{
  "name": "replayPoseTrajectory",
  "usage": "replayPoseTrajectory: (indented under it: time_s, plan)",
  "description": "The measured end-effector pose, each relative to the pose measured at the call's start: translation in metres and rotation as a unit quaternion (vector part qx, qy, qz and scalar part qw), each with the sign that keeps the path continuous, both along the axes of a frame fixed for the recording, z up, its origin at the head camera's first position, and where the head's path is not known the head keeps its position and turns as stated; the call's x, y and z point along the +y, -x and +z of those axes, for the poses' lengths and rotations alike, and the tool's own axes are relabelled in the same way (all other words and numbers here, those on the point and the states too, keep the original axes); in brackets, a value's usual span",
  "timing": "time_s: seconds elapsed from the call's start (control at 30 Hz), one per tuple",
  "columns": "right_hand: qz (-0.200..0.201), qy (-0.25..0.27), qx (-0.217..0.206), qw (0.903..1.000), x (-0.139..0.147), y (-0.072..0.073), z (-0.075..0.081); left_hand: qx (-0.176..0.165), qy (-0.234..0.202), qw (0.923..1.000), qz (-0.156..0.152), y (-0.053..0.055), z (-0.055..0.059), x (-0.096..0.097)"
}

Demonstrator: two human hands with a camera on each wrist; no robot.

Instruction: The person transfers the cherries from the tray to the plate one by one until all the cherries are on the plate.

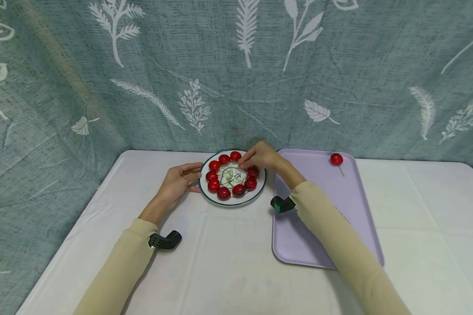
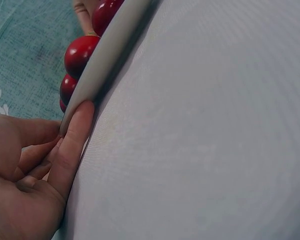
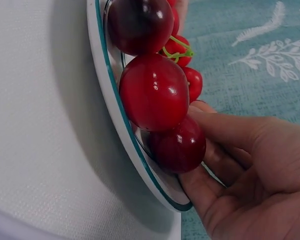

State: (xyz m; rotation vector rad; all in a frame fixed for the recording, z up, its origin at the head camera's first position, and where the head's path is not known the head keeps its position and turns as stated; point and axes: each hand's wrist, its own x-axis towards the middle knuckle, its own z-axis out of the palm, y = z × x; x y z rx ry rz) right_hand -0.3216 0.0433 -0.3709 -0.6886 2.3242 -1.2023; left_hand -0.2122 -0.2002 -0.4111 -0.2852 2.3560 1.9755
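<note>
A white plate with a dark green rim [image 1: 231, 204] bears a ring of glossy red cherries [image 1: 223, 193], their green stems [image 1: 230, 176] pointing inward. My left hand [image 1: 176, 183] touches the plate's left edge, its thumb and fingertips against the outer rim. At the plate's back right, my right hand [image 1: 262, 156] has its fingers bent and pinched together at the ring. In the right wrist view its fingers [image 3: 225, 127] reach behind a dark cherry [image 3: 179, 146]; a sliver of red shows at the fingertip, and most of the cherry pinched there is hidden.
A lilac tray [image 1: 311, 249] lies right of the plate, under my right forearm. One stemmed cherry [image 1: 337, 159] sits near its far right corner. A white cloth [image 1: 224, 262] covers the table, and a green leaf-patterned curtain [image 1: 220, 109] hangs right behind it.
</note>
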Motion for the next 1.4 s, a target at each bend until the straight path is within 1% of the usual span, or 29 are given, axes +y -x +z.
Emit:
replayPoseTrajectory:
  time_s: [0.2,0.47,0.6,0.67,0.73,0.8,0.97,1.2,1.4]
  plan:
    - [0.004,-0.012,-0.002,0.9999,0.001,-0.001,0.003,-0.001,0.004,1.0000,-0.004,0.001,-0.001,0.000]
    - [0.002,-0.035,0.007,0.9994,0.002,-0.004,0.011,-0.004,0.006,1.0000,0.001,0.001,0.001,0.002]
    - [0.006,-0.020,-0.003,0.9998,0.007,-0.004,0.014,-0.007,0.008,0.9999,0.002,0.000,0.001,0.003]
    - [0.008,-0.002,-0.013,0.9999,0.011,-0.003,0.016,-0.008,0.009,0.9999,0.000,0.000,0.001,0.002]
    - [0.007,0.014,-0.018,0.9997,0.018,-0.002,0.019,-0.010,0.009,0.9999,-0.001,0.000,0.001,0.002]
    - [0.009,0.019,-0.017,0.9996,0.025,-0.001,0.024,-0.012,0.008,0.9999,0.000,-0.001,0.002,0.002]
    - [0.002,0.008,-0.009,0.9999,0.046,0.001,0.033,-0.015,0.007,0.9999,0.003,-0.002,0.004,0.001]
    - [-0.026,0.007,-0.002,0.9996,0.078,0.006,0.031,-0.017,0.006,0.9998,0.003,-0.001,0.004,0.001]
    - [-0.030,-0.001,0.011,0.9995,0.109,0.005,0.032,-0.008,0.003,1.0000,-0.001,-0.002,0.003,0.001]
